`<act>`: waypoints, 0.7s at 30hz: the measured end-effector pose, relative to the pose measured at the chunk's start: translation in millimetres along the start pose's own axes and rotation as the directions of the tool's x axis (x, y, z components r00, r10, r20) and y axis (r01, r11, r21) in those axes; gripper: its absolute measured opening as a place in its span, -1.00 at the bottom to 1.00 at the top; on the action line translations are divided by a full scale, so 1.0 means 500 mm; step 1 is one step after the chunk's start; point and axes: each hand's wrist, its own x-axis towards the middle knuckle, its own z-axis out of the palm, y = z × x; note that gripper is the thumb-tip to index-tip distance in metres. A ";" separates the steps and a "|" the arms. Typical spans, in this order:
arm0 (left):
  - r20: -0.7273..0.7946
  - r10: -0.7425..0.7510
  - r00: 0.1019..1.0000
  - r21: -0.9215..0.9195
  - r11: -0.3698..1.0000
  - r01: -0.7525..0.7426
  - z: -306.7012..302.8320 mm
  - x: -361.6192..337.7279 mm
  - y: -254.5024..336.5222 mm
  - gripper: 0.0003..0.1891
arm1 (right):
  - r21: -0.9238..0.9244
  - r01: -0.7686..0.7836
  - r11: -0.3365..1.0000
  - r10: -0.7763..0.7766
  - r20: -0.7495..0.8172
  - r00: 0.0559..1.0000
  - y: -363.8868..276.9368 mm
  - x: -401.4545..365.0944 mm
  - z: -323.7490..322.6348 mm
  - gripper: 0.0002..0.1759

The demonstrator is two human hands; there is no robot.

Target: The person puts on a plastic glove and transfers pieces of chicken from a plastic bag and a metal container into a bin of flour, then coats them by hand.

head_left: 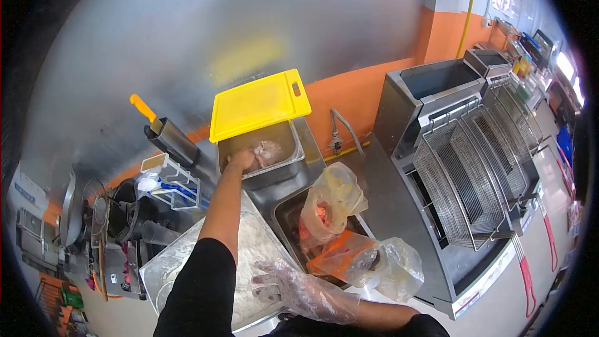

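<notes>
Knife block (174, 142) stands left of the left hand (244, 158), which touches raw meat (268, 152) inside a steel pan (274, 177), its grip unclear. Apart from it, the plastic-gloved right hand (284, 284) spreads its fingers over white flour (253, 246); plastic bags (339, 196) lie to its right.

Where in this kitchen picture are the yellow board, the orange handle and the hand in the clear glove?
Yellow board (254, 107): head view, middle of its flat face.
Orange handle (144, 108): head view, partway along its grip.
Right hand (293, 285): head view, its gloved back.
</notes>
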 end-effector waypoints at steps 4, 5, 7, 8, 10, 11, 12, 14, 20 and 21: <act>-0.333 0.042 0.942 0.028 0.999 -0.035 0.083 0.107 -0.064 -0.59 | 0.019 0.030 0.999 -0.030 0.040 0.999 0.014 0.008 -0.016 -0.16; -0.341 0.105 0.934 0.055 0.994 -0.092 0.030 0.034 -0.016 -0.61 | 0.021 0.029 0.999 -0.030 0.037 0.999 0.015 0.008 -0.022 -0.16; -0.353 0.229 0.907 0.114 0.973 -0.201 -0.099 -0.146 0.101 -0.65 | 0.027 0.063 0.998 -0.065 0.094 0.993 0.020 0.011 -0.028 -0.19; -0.349 0.228 0.909 0.117 0.973 -0.199 -0.090 -0.151 0.108 -0.65 | 0.032 0.061 0.998 -0.064 0.096 0.993 0.020 0.011 -0.025 -0.19; -0.196 0.417 0.888 0.320 0.883 -0.344 -0.077 -0.163 0.101 -0.69 | -0.018 0.026 1.000 -0.025 0.037 0.999 0.016 0.014 -0.012 -0.17; -0.197 0.413 0.889 0.322 0.884 -0.339 -0.078 -0.166 0.099 -0.69 | -0.018 0.022 1.000 -0.022 0.042 0.999 0.017 0.014 -0.007 -0.17; -0.203 0.401 0.893 0.298 0.894 -0.334 -0.081 -0.166 0.100 -0.70 | -0.026 0.018 1.000 -0.017 0.034 0.999 0.016 0.014 -0.002 -0.17; -0.212 0.390 0.896 0.272 0.904 -0.330 -0.079 -0.157 0.092 -0.71 | -0.037 0.013 0.999 -0.012 0.025 1.000 0.012 0.013 0.003 -0.18; -0.358 -0.140 0.923 -0.215 0.975 0.064 -0.053 -0.116 0.039 -0.68 | 0.006 0.005 1.000 -0.005 0.041 0.999 0.021 0.012 -0.010 -0.22; -0.317 -0.141 0.938 -0.174 0.981 0.088 -0.043 -0.103 0.030 -0.67 | -0.001 -0.006 1.000 0.006 0.026 1.000 0.009 0.002 0.005 -0.22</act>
